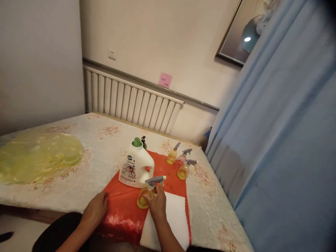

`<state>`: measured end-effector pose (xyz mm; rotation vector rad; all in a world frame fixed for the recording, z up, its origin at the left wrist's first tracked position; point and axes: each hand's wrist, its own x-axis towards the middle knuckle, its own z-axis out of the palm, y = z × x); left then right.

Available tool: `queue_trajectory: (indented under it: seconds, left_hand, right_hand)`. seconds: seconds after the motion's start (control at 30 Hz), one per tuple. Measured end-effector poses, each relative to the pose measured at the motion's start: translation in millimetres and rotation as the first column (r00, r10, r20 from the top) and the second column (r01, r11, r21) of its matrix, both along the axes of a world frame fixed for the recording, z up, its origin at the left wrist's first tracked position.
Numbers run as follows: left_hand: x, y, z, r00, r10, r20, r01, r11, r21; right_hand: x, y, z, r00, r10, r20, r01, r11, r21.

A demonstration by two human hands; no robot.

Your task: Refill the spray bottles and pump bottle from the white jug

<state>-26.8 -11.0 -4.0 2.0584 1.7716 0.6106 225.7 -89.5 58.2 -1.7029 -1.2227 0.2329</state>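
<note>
Right hand (157, 203) grips yellow spray bottle (145, 197) upright on red plastic sheet (123, 206), bottle partly hidden by fingers. Left hand (95, 209) lies flat on sheet edge, holding nothing. Detergent jug (135, 167) label illegible.

My right hand (156, 204) covers the near side of the spray bottle (147, 194), so I cannot see its full body. The white jug (135, 164) hides most of a small dark bottle (143, 141) behind it; its label print is too small for me to read. The writing on the pink note (165, 80) is illegible. The picture frame (243, 33) runs off the top edge. Both my forearms leave the bottom edge.
</note>
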Motion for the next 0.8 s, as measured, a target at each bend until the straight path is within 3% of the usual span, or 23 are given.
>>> queue_trajectory:
  seconds: [0.5,0.63,0.8]
  left_hand:
    - [0,-3,3.4,1.000,0.005,0.012,-0.005,1.000,0.001]
    - [-2,1,-3.6,0.999,0.007,0.032,-0.007,1.000,0.018]
    - [-6,6,-17.9,0.999,0.012,0.043,-0.013,0.999,0.033]
  right_hand:
    - [36,-2,23.8,0.980,0.116,-0.161,-0.111,0.993,0.040]
    - [61,7,35.7,0.991,0.054,-0.124,-0.048,0.998,0.048]
    - [106,39,47.4,0.995,-0.103,0.008,0.103,0.994,0.034]
